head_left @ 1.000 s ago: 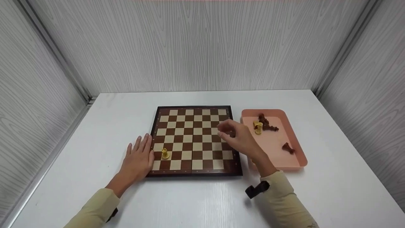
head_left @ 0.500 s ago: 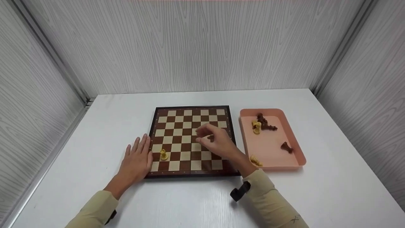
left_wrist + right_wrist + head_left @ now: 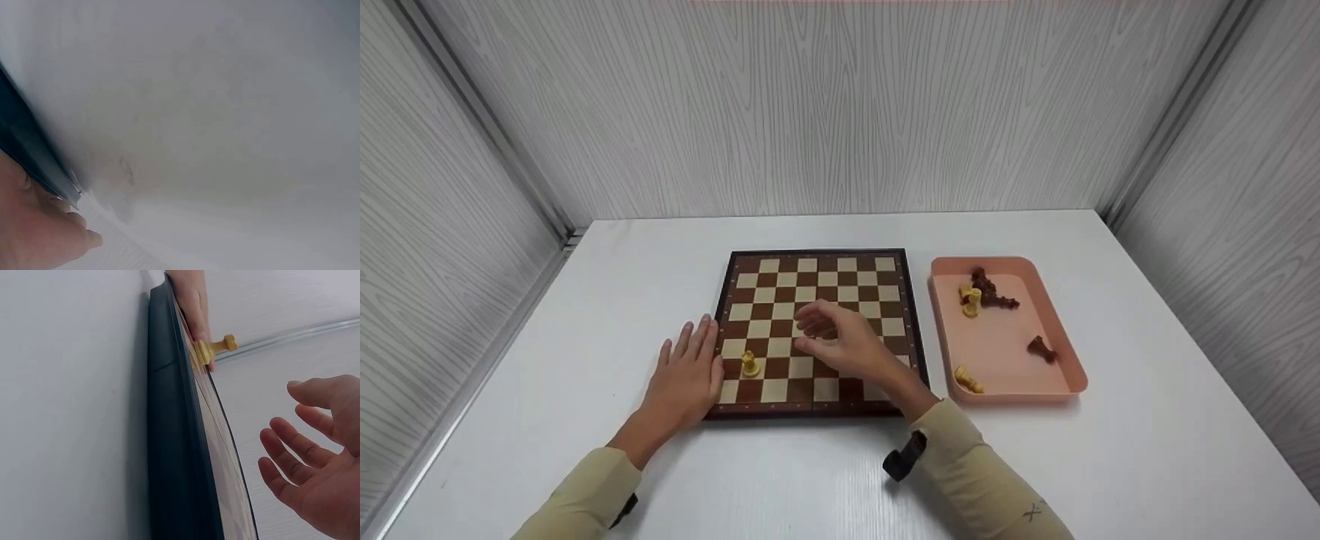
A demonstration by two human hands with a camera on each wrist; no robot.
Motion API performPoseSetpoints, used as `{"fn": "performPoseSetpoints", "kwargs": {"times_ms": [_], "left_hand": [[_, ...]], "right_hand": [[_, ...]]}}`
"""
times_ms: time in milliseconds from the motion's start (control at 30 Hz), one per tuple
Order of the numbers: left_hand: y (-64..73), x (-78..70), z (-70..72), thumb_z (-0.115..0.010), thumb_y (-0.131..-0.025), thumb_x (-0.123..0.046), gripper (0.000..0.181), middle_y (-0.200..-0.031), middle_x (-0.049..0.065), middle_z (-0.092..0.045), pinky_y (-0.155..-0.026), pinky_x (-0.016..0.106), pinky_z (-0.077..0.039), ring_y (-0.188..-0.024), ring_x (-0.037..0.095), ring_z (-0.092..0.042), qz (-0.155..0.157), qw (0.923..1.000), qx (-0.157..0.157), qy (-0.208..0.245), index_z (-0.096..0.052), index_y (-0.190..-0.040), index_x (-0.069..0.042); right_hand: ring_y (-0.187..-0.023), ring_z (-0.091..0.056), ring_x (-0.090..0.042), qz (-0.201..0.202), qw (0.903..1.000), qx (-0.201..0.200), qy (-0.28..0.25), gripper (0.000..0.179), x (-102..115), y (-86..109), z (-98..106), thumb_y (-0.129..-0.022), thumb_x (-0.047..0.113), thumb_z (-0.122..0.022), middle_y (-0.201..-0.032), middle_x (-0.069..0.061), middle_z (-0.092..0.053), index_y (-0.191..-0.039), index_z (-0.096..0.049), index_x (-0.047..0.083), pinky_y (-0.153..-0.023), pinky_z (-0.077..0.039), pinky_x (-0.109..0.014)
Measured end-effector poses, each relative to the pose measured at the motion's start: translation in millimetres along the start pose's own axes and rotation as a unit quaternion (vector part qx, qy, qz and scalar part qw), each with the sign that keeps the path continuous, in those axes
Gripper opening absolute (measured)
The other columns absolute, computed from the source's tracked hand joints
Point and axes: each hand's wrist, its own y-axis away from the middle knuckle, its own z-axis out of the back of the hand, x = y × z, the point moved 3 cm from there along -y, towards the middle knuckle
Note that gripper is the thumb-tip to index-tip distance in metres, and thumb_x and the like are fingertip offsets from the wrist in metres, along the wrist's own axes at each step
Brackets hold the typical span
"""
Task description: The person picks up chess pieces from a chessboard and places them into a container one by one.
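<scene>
A brown-and-cream chessboard (image 3: 823, 287) lies on the white table. One yellow rook (image 3: 749, 365) stands upright near its front left corner, and it also shows in the right wrist view as a yellow rook (image 3: 216, 347). My left hand (image 3: 681, 382) lies with fingers extended along the board's left edge, touching it. Over the middle of the board hovers my right hand (image 3: 847, 343), its fingers loosely curved and thumb apart. In the right wrist view the right hand (image 3: 320, 455) holds nothing and is clear of the rook.
Right of the board stands a pink tray (image 3: 1012, 360). In it lie several brown and yellow chess pieces, among them a brown piece (image 3: 1042, 349), an upright yellow piece (image 3: 972, 303) and a fallen yellow piece (image 3: 968, 380). Pale wood-grain panels (image 3: 840, 112) rise behind and at both sides.
My right hand has moved left from the board's right edge to above its middle, and its fingers have spread a little. The left hand and the rook have stayed in place.
</scene>
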Motion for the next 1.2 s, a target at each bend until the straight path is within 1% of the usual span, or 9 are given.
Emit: {"fn": "performPoseSetpoints", "kwargs": {"times_ms": [167,233,400,533,667,767,867,1067,1200], "left_hand": [[1.2,1.1,0.5,-0.031,-0.110,-0.025,0.060,-0.168,0.021,-0.016,-0.121,0.064,-0.012,-0.154,0.044,-0.013,-0.001,1.0000,-0.002,0.004,-0.019,-0.161,0.004],[1.6,1.8,0.6,-0.031,-0.110,-0.025,0.060,-0.169,0.021,-0.016,-0.121,0.064,-0.012,-0.154,0.044,-0.013,-0.001,1.0000,-0.002,0.005,-0.019,-0.161,0.004],[2.3,3.0,1.0,-0.031,-0.110,-0.026,0.060,-0.169,0.021,-0.016,-0.121,0.064,-0.012,-0.154,0.044,-0.013,0.003,1.0000,0.000,0.004,-0.018,-0.161,0.004],[0.9,2.8,-0.1,-0.032,-0.110,-0.026,0.060,-0.168,0.021,-0.017,-0.121,0.064,-0.013,-0.154,0.043,-0.014,0.004,1.0000,0.000,0.001,-0.019,-0.161,0.004],[-1.1,1.4,-1.7,-0.033,-0.110,-0.026,0.061,-0.168,0.021,-0.018,-0.121,0.064,-0.015,-0.154,0.043,-0.016,-0.003,0.9999,0.001,-0.010,-0.020,-0.161,0.005],[-1.7,0.7,-2.2,-0.033,-0.110,-0.026,0.061,-0.168,0.021,-0.018,-0.121,0.064,-0.015,-0.154,0.043,-0.017,-0.007,0.9999,-0.001,-0.015,-0.021,-0.161,0.005],[-2.0,1.1,-2.1,-0.034,-0.110,-0.026,0.061,-0.168,0.021,-0.019,-0.121,0.064,-0.015,-0.154,0.043,-0.017,-0.008,0.9999,-0.003,-0.015,-0.021,-0.161,0.005],[-1.5,1.8,-1.0,-0.033,-0.110,-0.026,0.060,-0.168,0.021,-0.019,-0.121,0.064,-0.015,-0.154,0.043,-0.017,-0.005,0.9998,-0.004,-0.017,-0.021,-0.161,0.005],[-1.1,2.0,-1.2,-0.033,-0.110,-0.025,0.061,-0.168,0.021,-0.018,-0.121,0.064,-0.015,-0.154,0.043,-0.017,-0.005,0.9999,-0.002,-0.015,-0.020,-0.161,0.005]], "right_hand": [[-0.109,-0.068,-0.028,-0.002,0.9996,0.023,-0.017,0.036,5,-5.7,-16,-0.095,0.012,-0.074,-0.121,-0.019,-0.068,-0.127,-0.062,-0.001,-0.096,-0.055,-0.040],[-0.109,-0.068,-0.028,-0.006,0.9994,0.031,-0.017,0.036,6,-8.1,-23,-0.095,0.012,-0.074,-0.122,-0.018,-0.068,-0.127,-0.062,0.000,-0.095,-0.055,-0.038],[-0.106,-0.068,-0.019,-0.017,0.9987,0.047,-0.008,0.034,8,-13.2,-39,-0.095,0.012,-0.074,-0.121,-0.014,-0.069,-0.126,-0.064,0.003,-0.092,-0.056,-0.033],[-0.104,-0.069,-0.017,-0.009,0.9983,0.058,-0.002,0.031,9,-16.8,-48,-0.094,0.011,-0.075,-0.117,-0.009,-0.070,-0.123,-0.065,0.004,-0.088,-0.057,-0.028],[-0.104,-0.070,-0.018,0.003,0.9979,0.064,-0.001,0.027,9,-19.1,-53,-0.095,0.009,-0.074,-0.113,-0.006,-0.071,-0.120,-0.066,0.005,-0.087,-0.057,-0.027],[-0.105,-0.070,-0.017,0.002,0.9976,0.069,-0.002,0.024,8,-20.5,-56,-0.095,0.008,-0.073,-0.112,-0.004,-0.071,-0.118,-0.066,0.005,-0.089,-0.056,-0.026],[-0.104,-0.070,-0.015,-0.006,0.9975,0.070,-0.002,0.023,9,-23.0,-60,-0.095,0.007,-0.074,-0.109,-0.003,-0.070,-0.116,-0.066,0.004,-0.090,-0.056,-0.026],[-0.097,-0.068,-0.011,-0.025,0.9965,0.079,0.010,0.023,11,-28.3,-65,-0.094,0.010,-0.075,-0.105,0.000,-0.070,-0.115,-0.068,0.003,-0.084,-0.056,-0.023],[-0.090,-0.066,-0.008,-0.035,0.9959,0.081,0.020,0.020,9,-29.1,-68,-0.093,0.011,-0.077,-0.098,0.002,-0.070,-0.111,-0.070,0.004,-0.081,-0.055,-0.023]]}}
